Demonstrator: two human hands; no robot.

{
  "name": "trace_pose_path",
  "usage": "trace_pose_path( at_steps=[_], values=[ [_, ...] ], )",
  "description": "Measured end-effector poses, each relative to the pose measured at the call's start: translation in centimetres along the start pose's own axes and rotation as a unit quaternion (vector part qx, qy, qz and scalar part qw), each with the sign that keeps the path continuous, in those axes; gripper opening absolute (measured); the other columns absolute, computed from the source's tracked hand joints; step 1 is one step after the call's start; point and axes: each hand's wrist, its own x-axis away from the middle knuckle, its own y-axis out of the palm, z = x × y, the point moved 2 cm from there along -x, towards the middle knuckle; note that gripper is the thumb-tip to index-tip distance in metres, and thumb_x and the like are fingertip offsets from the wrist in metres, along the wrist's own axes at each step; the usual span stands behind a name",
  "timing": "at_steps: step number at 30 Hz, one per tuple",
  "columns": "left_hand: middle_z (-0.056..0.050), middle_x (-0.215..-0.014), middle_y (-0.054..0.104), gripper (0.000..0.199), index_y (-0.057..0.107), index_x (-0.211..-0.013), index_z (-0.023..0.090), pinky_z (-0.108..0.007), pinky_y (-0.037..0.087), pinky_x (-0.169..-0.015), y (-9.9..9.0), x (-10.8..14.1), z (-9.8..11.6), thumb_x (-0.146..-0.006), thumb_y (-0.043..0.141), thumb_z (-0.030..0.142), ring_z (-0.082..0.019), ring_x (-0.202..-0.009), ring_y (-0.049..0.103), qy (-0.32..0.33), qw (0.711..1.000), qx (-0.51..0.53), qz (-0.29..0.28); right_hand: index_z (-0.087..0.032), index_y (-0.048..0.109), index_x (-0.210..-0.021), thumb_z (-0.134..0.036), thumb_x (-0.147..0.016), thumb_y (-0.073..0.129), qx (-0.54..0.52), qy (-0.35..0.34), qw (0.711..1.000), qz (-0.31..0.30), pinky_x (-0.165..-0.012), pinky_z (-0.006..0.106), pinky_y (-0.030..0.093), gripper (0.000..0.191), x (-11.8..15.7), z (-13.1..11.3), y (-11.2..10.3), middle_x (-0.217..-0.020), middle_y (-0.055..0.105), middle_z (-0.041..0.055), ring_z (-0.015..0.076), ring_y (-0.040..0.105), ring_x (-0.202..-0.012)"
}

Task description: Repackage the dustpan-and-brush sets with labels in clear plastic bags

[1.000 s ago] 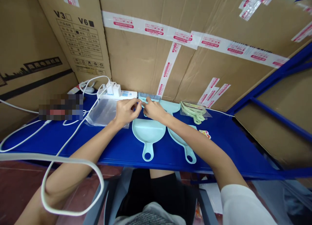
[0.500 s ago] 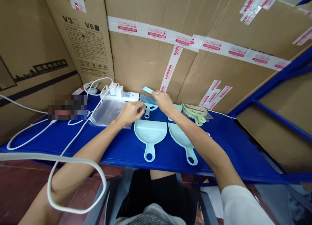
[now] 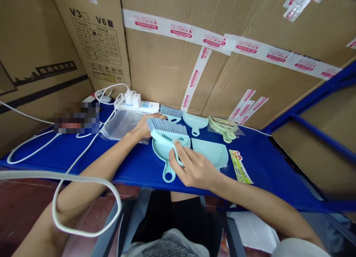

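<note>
Right hand (image 3: 194,170) grips the pale-blue plastic brush (image 3: 167,130) by its handle; bristles rest above the pale-blue plastic dustpan (image 3: 166,153). Left hand (image 3: 144,126) lies curled beside the bristles; its grip cannot be told.

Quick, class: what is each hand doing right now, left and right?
Left hand: lies by the clear bags at the brush bristles; grip cannot be told.
Right hand: closed on the small brush handle, over the dustpan.

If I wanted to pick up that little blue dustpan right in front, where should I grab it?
Grab the dustpan by its short handle with the round hole, which sticks out toward the near edge of the blue shelf. Come from the near side, probably a bit left, since the right hand holds the brush over the pan. The wide scoop is harder to pinch.
</note>
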Motion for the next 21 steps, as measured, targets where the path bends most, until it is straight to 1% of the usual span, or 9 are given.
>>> trace_pose_path(
  at_steps=[2,5,7,9,12,14,18,21],
  values=[
    [-0.012,-0.116,0.078,0.029,0.07,-0.125,0.02,-0.037,0.054,-0.084,0.0,-0.3,0.0,-0.101,0.054,0.028,-0.029,-0.109,0.072,-0.014,0.999,-0.029,-0.006,-0.004,0.072,-0.113,-0.012,-0.103,0.058,0.0,-0.002,1.0,0.007,-0.073,0.03,0.061,0.019,0.9,-1.0,-0.6,-0.11,0.079,0.0277,0.0219,0.076,-0.084],
    [-0.014,-0.116,0.077,0.029,0.07,-0.121,0.018,-0.038,0.053,-0.081,-0.3,-0.5,-0.2,-0.104,0.046,0.022,-0.03,-0.109,0.073,-0.027,0.994,-0.101,-0.018,-0.004,0.073,-0.11,-0.013,-0.101,0.06,-0.014,0.001,1.0,-0.011,-0.073,0.031,0.062,0.019,1.8,-2.5,-0.9,-0.107,0.081,0.0261,0.0227,0.077,-0.083],
    [-0.014,-0.117,0.077,0.03,0.07,-0.119,0.017,-0.038,0.053,-0.083,-0.6,-0.4,-0.6,-0.105,0.044,0.019,-0.03,-0.11,0.073,-0.027,0.991,-0.128,-0.005,-0.005,0.074,-0.111,-0.013,-0.101,0.058,-0.03,0.001,0.999,-0.035,-0.071,0.032,0.061,0.02,2.0,-3.6,-0.8,-0.11,0.081,0.0261,0.0236,0.076,-0.085],
    [-0.013,-0.117,0.078,0.031,0.071,-0.12,0.017,-0.038,0.052,-0.084,-1.0,-0.1,-1.1,-0.105,0.043,0.018,-0.029,-0.109,0.074,-0.03,0.991,-0.127,0.018,-0.006,0.074,-0.112,-0.016,-0.103,0.057,-0.046,0.003,0.997,-0.058,-0.068,0.033,0.059,0.021,2.0,-4.7,-0.6,-0.117,0.079,0.0272,0.0249,0.075,-0.086],
    [-0.011,-0.116,0.078,0.032,0.072,-0.121,0.019,-0.037,0.052,-0.082,-1.5,0.2,-1.4,-0.104,0.044,0.019,-0.029,-0.107,0.074,-0.041,0.992,-0.11,0.047,-0.004,0.073,-0.114,-0.031,-0.109,0.057,-0.071,0.035,0.993,-0.083,-0.065,0.033,0.056,0.031,1.9,-5.8,-0.1,-0.123,0.076,0.031,0.0269,0.074,-0.088],
    [-0.011,-0.115,0.078,0.032,0.072,-0.12,0.019,-0.037,0.052,-0.081,-1.4,0.2,-1.4,-0.103,0.045,0.019,-0.029,-0.105,0.074,-0.041,0.993,-0.099,0.054,-0.002,0.072,-0.115,-0.038,-0.11,0.057,-0.085,0.073,0.989,-0.1,-0.065,0.033,0.056,0.04,1.9,-6.1,0.4,-0.123,0.075,0.0329,0.0279,0.074,-0.091],
    [-0.011,-0.114,0.078,0.032,0.073,-0.117,0.02,-0.038,0.054,-0.083,-1.0,0.0,-1.0,-0.102,0.045,0.019,-0.028,-0.104,0.075,-0.014,0.995,-0.083,0.049,-0.002,0.075,-0.114,-0.035,-0.109,0.06,-0.094,0.125,0.981,-0.118,-0.064,0.031,0.058,0.037,2.0,-6.3,1.2,-0.121,0.076,0.0295,0.0282,0.076,-0.092],
    [-0.01,-0.116,0.078,0.032,0.073,-0.118,0.02,-0.038,0.054,-0.085,-0.9,-0.1,-0.9,-0.103,0.044,0.02,-0.028,-0.105,0.075,-0.006,0.996,-0.078,0.051,-0.001,0.076,-0.117,-0.049,-0.108,0.058,-0.117,0.152,0.974,-0.123,-0.07,0.035,0.063,0.052,2.1,-5.6,1.3,-0.126,0.075,0.0306,0.0318,0.077,-0.099]
  ],
)
